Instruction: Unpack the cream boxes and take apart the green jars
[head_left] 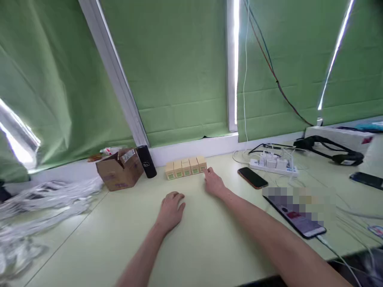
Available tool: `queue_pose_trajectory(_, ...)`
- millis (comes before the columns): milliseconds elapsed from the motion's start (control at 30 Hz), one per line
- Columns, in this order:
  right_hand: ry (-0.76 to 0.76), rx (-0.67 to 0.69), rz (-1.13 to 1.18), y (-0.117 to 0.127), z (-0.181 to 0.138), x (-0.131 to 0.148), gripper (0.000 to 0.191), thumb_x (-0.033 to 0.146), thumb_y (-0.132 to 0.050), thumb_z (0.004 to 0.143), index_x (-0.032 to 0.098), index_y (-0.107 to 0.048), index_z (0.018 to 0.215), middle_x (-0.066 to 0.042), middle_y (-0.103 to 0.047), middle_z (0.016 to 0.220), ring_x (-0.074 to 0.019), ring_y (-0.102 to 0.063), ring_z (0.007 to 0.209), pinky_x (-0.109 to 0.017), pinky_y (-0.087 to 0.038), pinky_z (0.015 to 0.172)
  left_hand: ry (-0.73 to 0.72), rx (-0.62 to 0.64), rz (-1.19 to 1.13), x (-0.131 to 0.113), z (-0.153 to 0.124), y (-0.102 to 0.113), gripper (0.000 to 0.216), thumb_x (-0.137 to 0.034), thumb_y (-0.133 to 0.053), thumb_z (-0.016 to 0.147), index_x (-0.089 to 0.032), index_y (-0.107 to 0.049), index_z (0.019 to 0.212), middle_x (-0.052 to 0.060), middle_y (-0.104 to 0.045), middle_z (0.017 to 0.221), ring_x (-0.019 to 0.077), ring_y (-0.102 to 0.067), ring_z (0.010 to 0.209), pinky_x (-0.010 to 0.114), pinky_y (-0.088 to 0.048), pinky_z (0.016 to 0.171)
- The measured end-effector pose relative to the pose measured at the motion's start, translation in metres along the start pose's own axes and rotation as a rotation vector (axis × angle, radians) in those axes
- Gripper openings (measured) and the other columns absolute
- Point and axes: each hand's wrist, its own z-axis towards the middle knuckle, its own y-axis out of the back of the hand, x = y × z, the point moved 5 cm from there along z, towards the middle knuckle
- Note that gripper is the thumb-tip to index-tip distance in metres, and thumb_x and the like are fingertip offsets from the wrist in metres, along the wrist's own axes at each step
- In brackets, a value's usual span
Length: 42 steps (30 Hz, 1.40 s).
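A row of several small tan boxes with green labels [186,167] stands near the back of the pale green table [209,239]. My right hand [213,182] reaches to the row's right end, its fingertips touching or nearly touching the last box; the fingers look loosely curled and hold nothing. Closer to me, my left hand [171,210] rests palm down on the table in front of the row, fingers loosely curled and empty.
A brown cardboard box [119,169] and a black cylinder [147,161] stand left of the row. White cables [36,207] pile at the left. On the right lie a phone [253,177], a power strip [273,164], another phone [295,217] and black gear [329,149].
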Motion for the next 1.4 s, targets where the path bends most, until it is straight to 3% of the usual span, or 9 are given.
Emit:
queue_pose_trajectory(133, -0.039, -0.008, 0.008, 0.007, 0.014, -0.006, 0.066, 0.011, -0.055, 0.094, 0.027, -0.030, 0.153, -0.014, -0.042, 0.137, -0.0222, -0.065, 0.103, -0.031, -0.050, 0.080, -0.002, -0.012, -0.013, 0.000, 0.000, 0.000, 0.030, -0.025, -0.054, 0.097, -0.021, -0.067, 0.124, 0.012, -0.062, 0.133, 0.0295, -0.055, 0.130, 0.047, -0.041, 0.113)
queue_pose_trajectory(333, -0.101, 0.024, 0.019, 0.010, 0.035, -0.013, 0.077, 0.017, -0.056, 0.099, 0.037, -0.017, 0.161, -0.014, -0.041, 0.136, -0.0218, -0.069, 0.095, -0.034, -0.049, 0.081, 0.018, -0.024, -0.027, -0.002, -0.001, 0.003, 0.030, -0.024, -0.057, 0.095, -0.023, -0.068, 0.122, 0.011, -0.063, 0.131, 0.0296, -0.055, 0.130, 0.047, -0.039, 0.113)
queue_pose_trajectory(700, -0.195, 0.056, 0.024, 0.013, 0.054, -0.010, 0.093, 0.021, -0.057, 0.099, 0.044, 0.006, 0.164, -0.019, -0.037, 0.145, -0.0263, -0.071, 0.101, -0.039, -0.051, 0.083, 0.019, -0.033, -0.019, -0.003, 0.000, 0.005, 0.029, -0.023, -0.058, 0.093, -0.023, -0.069, 0.120, 0.011, -0.064, 0.130, 0.0294, -0.056, 0.128, 0.048, -0.038, 0.114)
queue_pose_trajectory(867, -0.206, 0.057, 0.005, 0.010, 0.052, -0.006, 0.089, 0.022, -0.060, 0.098, 0.043, -0.005, 0.165, -0.020, -0.037, 0.149, -0.0287, -0.071, 0.106, -0.039, -0.054, 0.082, 0.018, -0.037, -0.009, -0.003, 0.000, 0.005, 0.029, -0.023, -0.058, 0.094, -0.022, -0.069, 0.120, 0.011, -0.064, 0.130, 0.0297, -0.056, 0.129, 0.048, -0.039, 0.113)
queue_pose_trajectory(933, -0.216, 0.052, -0.005, 0.009, 0.053, -0.006, 0.082, 0.022, -0.064, 0.098, 0.042, -0.019, 0.163, -0.019, -0.040, 0.150, -0.0276, -0.070, 0.108, -0.040, -0.055, 0.084, 0.017, -0.043, -0.009, -0.003, 0.000, 0.005, 0.029, -0.023, -0.058, 0.094, -0.022, -0.069, 0.120, 0.012, -0.064, 0.130, 0.0299, -0.056, 0.129, 0.048, -0.039, 0.114)
queue_pose_trajectory(1067, -0.218, 0.002, -0.029, 0.011, 0.056, -0.005, 0.042, 0.035, -0.066, 0.101, 0.024, -0.057, 0.141, -0.012, -0.059, 0.141, -0.0253, -0.067, 0.113, -0.045, -0.059, 0.094, 0.015, -0.049, -0.010, -0.003, 0.000, 0.005, 0.030, -0.024, -0.058, 0.093, -0.022, -0.069, 0.121, 0.012, -0.064, 0.130, 0.0296, -0.056, 0.130, 0.048, -0.038, 0.114)
queue_pose_trajectory(1233, -0.157, -0.065, -0.039, 0.016, 0.055, -0.003, 0.043, 0.031, -0.070, 0.098, 0.024, -0.058, 0.139, -0.013, -0.051, 0.151, -0.0294, -0.059, 0.128, -0.047, -0.058, 0.098, 0.019, -0.054, -0.012, -0.004, 0.000, 0.006, 0.029, -0.023, -0.057, 0.093, -0.022, -0.069, 0.120, 0.011, -0.064, 0.130, 0.0295, -0.055, 0.130, 0.048, -0.037, 0.115)
queue_pose_trajectory(1400, -0.083, -0.079, 0.008, 0.020, 0.054, -0.002, 0.039, 0.038, -0.066, 0.101, 0.019, -0.061, 0.134, -0.010, -0.063, 0.136, -0.0255, -0.066, 0.114, -0.048, -0.058, 0.096, 0.017, -0.066, -0.018, -0.004, -0.001, 0.005, 0.030, -0.023, -0.057, 0.092, -0.022, -0.068, 0.120, 0.012, -0.064, 0.131, 0.0291, -0.055, 0.131, 0.049, -0.036, 0.116)
